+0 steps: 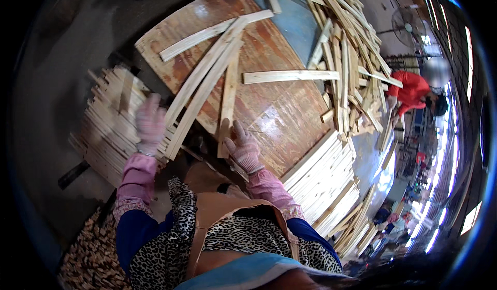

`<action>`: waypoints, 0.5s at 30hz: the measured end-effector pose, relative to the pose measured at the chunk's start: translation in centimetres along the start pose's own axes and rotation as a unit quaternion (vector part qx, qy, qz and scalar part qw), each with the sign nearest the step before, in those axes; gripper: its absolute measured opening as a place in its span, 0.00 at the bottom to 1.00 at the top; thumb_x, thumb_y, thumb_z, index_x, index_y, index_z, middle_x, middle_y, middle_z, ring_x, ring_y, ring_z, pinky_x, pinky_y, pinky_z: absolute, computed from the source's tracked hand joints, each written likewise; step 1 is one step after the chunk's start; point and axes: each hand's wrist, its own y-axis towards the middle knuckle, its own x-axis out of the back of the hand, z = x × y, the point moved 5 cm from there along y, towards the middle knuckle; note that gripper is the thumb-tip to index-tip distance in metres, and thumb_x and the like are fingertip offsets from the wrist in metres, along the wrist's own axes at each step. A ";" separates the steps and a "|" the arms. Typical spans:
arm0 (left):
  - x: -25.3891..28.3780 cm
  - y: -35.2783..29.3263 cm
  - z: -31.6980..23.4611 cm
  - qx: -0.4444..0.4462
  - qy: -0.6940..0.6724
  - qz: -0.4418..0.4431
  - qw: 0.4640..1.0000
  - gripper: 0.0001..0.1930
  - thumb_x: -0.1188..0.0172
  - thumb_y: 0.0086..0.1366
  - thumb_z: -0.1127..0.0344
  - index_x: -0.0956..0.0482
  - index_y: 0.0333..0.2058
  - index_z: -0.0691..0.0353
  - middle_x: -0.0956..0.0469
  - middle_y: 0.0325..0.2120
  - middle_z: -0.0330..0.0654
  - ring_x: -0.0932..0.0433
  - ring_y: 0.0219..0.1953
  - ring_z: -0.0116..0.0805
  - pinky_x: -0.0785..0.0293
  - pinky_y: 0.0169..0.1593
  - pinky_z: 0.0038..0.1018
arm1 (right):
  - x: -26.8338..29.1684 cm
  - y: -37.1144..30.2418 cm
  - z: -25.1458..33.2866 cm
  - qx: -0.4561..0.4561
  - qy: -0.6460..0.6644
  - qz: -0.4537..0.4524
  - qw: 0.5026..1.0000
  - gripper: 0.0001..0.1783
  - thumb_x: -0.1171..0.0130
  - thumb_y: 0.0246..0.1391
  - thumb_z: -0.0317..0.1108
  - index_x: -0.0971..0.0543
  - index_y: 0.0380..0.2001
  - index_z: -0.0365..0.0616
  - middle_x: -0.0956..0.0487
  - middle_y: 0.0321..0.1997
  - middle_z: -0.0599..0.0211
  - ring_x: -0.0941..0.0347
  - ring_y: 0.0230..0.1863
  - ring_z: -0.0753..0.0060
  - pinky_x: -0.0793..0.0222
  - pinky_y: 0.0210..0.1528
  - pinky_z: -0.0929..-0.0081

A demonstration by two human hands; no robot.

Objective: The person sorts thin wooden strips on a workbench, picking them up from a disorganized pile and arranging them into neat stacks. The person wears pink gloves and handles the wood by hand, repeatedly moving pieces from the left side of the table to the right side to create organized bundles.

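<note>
Both my hands wear pale pink knitted gloves. My left hand is held flat with its fingers stretched out, at the right edge of a stack of slats. Just right of it are the near ends of two long wooden slats, which lie slanting and overhang the table's near edge. My right hand has its thumb and forefinger apart beside the near end of another wooden slat. I cannot tell whether its fingertips touch that slat. Nothing shows in either hand.
Two more slats, one curved and one crosswise, lie on the worn plywood tabletop. A jumbled slat pile covers the far right; a neat stack stands nearer. A person in red works beyond. Offcuts lie lower left.
</note>
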 end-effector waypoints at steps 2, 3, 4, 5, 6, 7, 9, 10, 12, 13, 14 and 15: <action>-2.5 1.2 -13.5 -0.183 0.141 0.135 0.964 0.30 0.38 0.64 0.65 0.28 0.66 0.55 0.33 0.66 0.49 0.32 0.64 0.50 0.35 0.66 0.45 | 1.4 -0.2 -1.8 -0.031 -0.046 -0.020 0.998 0.40 0.36 0.58 0.50 0.34 0.70 0.47 0.21 0.58 0.47 0.28 0.61 0.38 0.31 0.61 0.48; -4.0 1.7 -15.4 -0.209 0.191 0.167 0.944 0.28 0.40 0.65 0.65 0.27 0.65 0.54 0.32 0.65 0.49 0.33 0.64 0.50 0.35 0.66 0.45 | 2.7 -0.5 -1.8 -0.052 -0.047 -0.017 0.997 0.40 0.36 0.59 0.50 0.34 0.70 0.47 0.22 0.58 0.46 0.28 0.61 0.38 0.31 0.61 0.48; -5.7 2.8 -16.8 -0.235 0.245 0.198 0.920 0.26 0.42 0.66 0.64 0.26 0.64 0.53 0.32 0.65 0.48 0.33 0.65 0.49 0.35 0.66 0.45 | 3.8 -0.7 -2.3 -0.070 -0.045 -0.013 0.996 0.40 0.37 0.59 0.50 0.33 0.70 0.47 0.22 0.58 0.45 0.27 0.60 0.38 0.30 0.61 0.49; -7.2 4.0 -17.7 -0.259 0.297 0.228 0.890 0.25 0.44 0.67 0.64 0.25 0.63 0.52 0.32 0.64 0.48 0.34 0.65 0.49 0.35 0.66 0.45 | 4.3 -1.6 -4.2 -0.069 -0.044 -0.034 0.996 0.38 0.37 0.59 0.49 0.32 0.70 0.47 0.22 0.58 0.44 0.26 0.59 0.37 0.30 0.60 0.50; -8.5 5.3 -17.5 -0.256 0.299 0.226 0.891 0.23 0.46 0.68 0.65 0.25 0.62 0.52 0.32 0.64 0.48 0.34 0.66 0.49 0.35 0.66 0.45 | 4.8 -3.0 -6.2 -0.089 -0.038 -0.051 0.994 0.38 0.37 0.59 0.49 0.32 0.70 0.47 0.22 0.58 0.44 0.25 0.59 0.38 0.29 0.60 0.50; -9.9 6.8 -16.3 -0.248 0.306 0.220 0.892 0.22 0.48 0.69 0.65 0.24 0.60 0.51 0.32 0.64 0.48 0.35 0.66 0.48 0.35 0.65 0.45 | 5.4 -4.1 -7.7 -0.103 -0.030 -0.066 0.992 0.38 0.37 0.59 0.50 0.31 0.69 0.47 0.22 0.58 0.44 0.25 0.58 0.38 0.29 0.60 0.51; -12.3 9.8 -15.8 -0.222 0.322 0.242 0.888 0.22 0.50 0.70 0.63 0.25 0.62 0.51 0.34 0.66 0.48 0.37 0.68 0.48 0.38 0.68 0.45 | 5.3 -7.0 -11.0 -0.139 -0.001 -0.089 0.986 0.38 0.36 0.59 0.50 0.31 0.69 0.48 0.21 0.58 0.44 0.25 0.59 0.39 0.29 0.60 0.52; -13.3 11.3 -16.3 -0.199 0.336 0.265 0.882 0.23 0.50 0.71 0.61 0.27 0.64 0.51 0.35 0.68 0.49 0.38 0.70 0.48 0.41 0.71 0.45 | 5.3 -8.5 -12.4 -0.155 0.020 -0.095 0.983 0.38 0.36 0.59 0.50 0.30 0.69 0.48 0.21 0.58 0.45 0.25 0.59 0.40 0.29 0.60 0.53; -15.4 13.5 -18.2 -0.165 0.354 0.265 0.882 0.25 0.51 0.73 0.57 0.31 0.67 0.51 0.37 0.70 0.49 0.40 0.72 0.49 0.45 0.74 0.46 | 5.4 -11.5 -13.8 -0.162 0.036 -0.117 0.979 0.36 0.35 0.60 0.49 0.29 0.68 0.47 0.20 0.58 0.44 0.25 0.60 0.43 0.29 0.61 0.54; -16.3 14.4 -19.9 -0.153 0.366 0.240 0.886 0.26 0.51 0.74 0.56 0.32 0.68 0.51 0.37 0.70 0.48 0.40 0.73 0.49 0.46 0.75 0.46 | 5.2 -12.4 -14.1 -0.172 0.048 -0.115 0.977 0.36 0.35 0.60 0.49 0.28 0.68 0.47 0.20 0.58 0.45 0.25 0.59 0.43 0.29 0.62 0.54; -17.2 14.7 -21.8 -0.141 0.374 0.216 0.891 0.26 0.52 0.74 0.55 0.33 0.69 0.50 0.37 0.70 0.48 0.40 0.73 0.49 0.46 0.75 0.47 | 5.1 -13.4 -14.4 -0.184 0.057 -0.113 0.975 0.35 0.35 0.60 0.48 0.28 0.67 0.47 0.20 0.58 0.45 0.24 0.59 0.43 0.29 0.62 0.54; -19.0 14.0 -24.4 -0.180 0.330 0.211 0.902 0.25 0.49 0.73 0.55 0.32 0.67 0.49 0.36 0.68 0.47 0.37 0.70 0.48 0.43 0.71 0.47 | 4.6 -14.1 -15.2 -0.204 0.062 -0.095 0.972 0.34 0.34 0.60 0.47 0.27 0.67 0.47 0.20 0.57 0.46 0.24 0.59 0.44 0.29 0.62 0.55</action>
